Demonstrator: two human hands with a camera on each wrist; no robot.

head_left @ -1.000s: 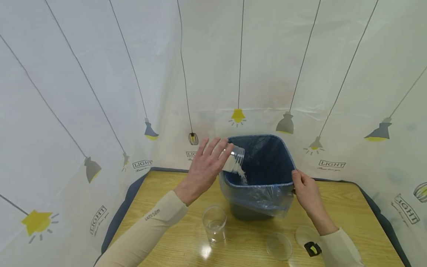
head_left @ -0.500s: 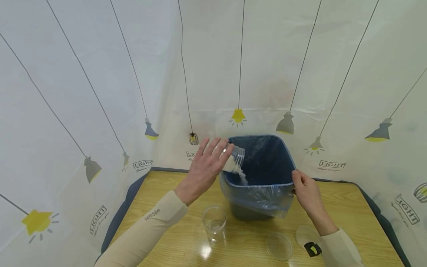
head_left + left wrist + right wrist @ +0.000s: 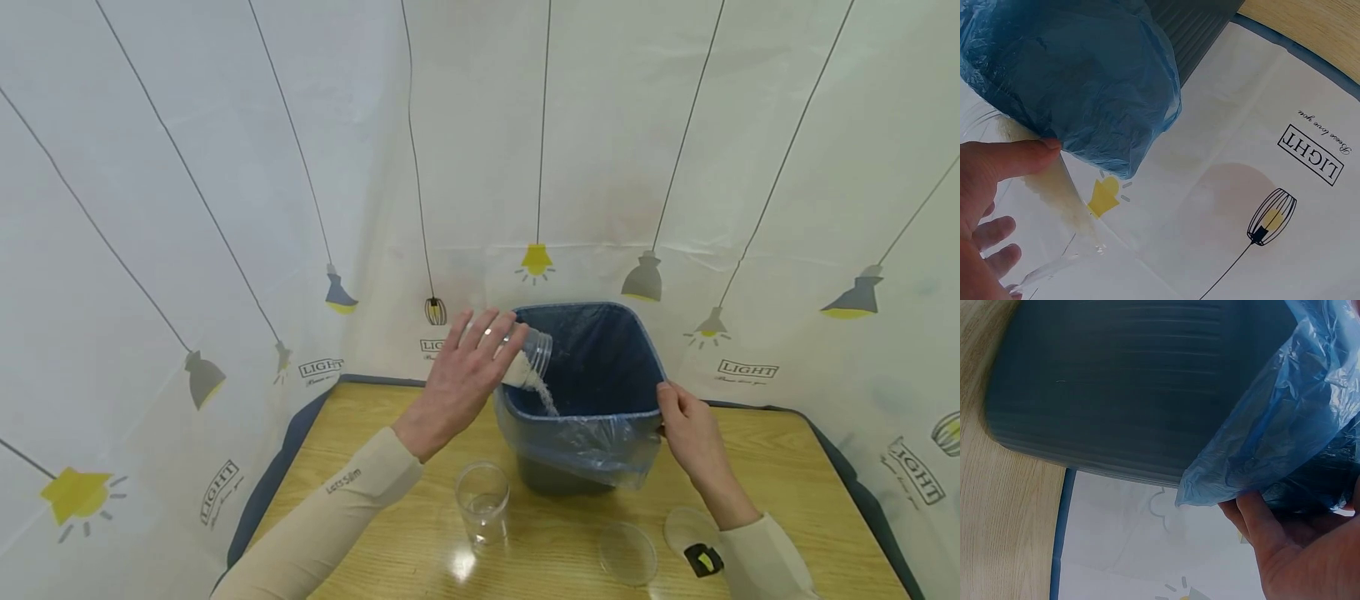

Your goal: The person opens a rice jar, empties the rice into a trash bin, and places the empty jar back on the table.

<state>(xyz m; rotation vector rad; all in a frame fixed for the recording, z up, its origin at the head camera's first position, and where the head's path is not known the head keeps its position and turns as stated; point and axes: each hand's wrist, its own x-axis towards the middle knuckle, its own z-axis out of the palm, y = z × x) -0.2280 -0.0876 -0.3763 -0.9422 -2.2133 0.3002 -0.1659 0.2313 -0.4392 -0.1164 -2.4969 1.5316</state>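
Change: nothing shifted; grains are still poured.
Left hand [image 3: 461, 379]: curled round one tilted jar [image 3: 528, 358].
Right hand [image 3: 693, 442]: bin [image 3: 592, 450] rim gripped, 3 o'clock.
Writing: "LIGHT" on backdrop [image 3: 746, 368].

An empty glass [image 3: 482, 502], two clear lids [image 3: 627, 552], perhaps plastic, on the wooden table [image 3: 780, 467].
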